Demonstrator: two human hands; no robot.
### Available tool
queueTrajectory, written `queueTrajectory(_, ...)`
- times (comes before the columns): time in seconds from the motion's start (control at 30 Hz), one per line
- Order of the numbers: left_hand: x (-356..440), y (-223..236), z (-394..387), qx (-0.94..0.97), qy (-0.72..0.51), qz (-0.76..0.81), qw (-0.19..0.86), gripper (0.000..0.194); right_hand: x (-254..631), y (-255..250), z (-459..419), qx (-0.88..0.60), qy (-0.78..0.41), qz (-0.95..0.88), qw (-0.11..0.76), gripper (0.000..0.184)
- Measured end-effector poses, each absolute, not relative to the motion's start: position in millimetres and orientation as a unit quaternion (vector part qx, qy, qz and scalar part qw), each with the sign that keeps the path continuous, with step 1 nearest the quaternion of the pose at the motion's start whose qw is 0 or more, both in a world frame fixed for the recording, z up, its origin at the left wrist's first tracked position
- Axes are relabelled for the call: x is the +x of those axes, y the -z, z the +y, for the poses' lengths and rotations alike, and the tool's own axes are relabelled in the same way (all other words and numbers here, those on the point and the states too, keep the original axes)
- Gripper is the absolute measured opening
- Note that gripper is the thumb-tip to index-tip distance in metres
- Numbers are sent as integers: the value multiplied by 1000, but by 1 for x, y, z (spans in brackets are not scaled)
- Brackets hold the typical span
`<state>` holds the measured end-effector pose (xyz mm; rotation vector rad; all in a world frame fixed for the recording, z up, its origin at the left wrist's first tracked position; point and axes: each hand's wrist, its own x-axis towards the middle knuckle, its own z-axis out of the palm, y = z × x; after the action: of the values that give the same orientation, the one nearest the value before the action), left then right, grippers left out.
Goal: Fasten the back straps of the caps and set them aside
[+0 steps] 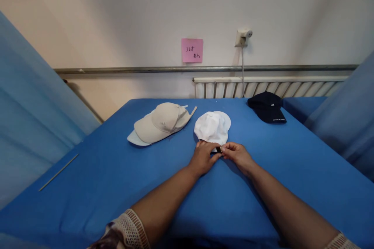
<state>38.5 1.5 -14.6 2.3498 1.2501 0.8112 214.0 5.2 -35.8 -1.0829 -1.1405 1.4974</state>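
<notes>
A white baseball cap (210,126) rests on the blue-covered surface in front of me, its brim pointing away to the upper right. At its near edge, my left hand (204,157) is closed on the back of the cap, with some fingers hidden beneath the fabric. My right hand (236,155) pinches the strap end at the back opening, right beside the left fingertips. A small dark piece, too small to make out, shows between the two hands.
To the left lies a beige cap (159,122) stacked over a pale one (137,139). A black cap (267,105) sits at the far right. A thin stick (58,172) lies near the left edge of the blue cover (117,186). Blue curtains (32,105) hang at both sides.
</notes>
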Motion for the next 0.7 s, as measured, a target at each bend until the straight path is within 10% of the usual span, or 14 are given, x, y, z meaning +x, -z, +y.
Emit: queueTrajectory(0.7, 45, 5, -2, 842, -277, 453, 90, 11, 213, 34, 5, -466, -584, -466, 474, 37)
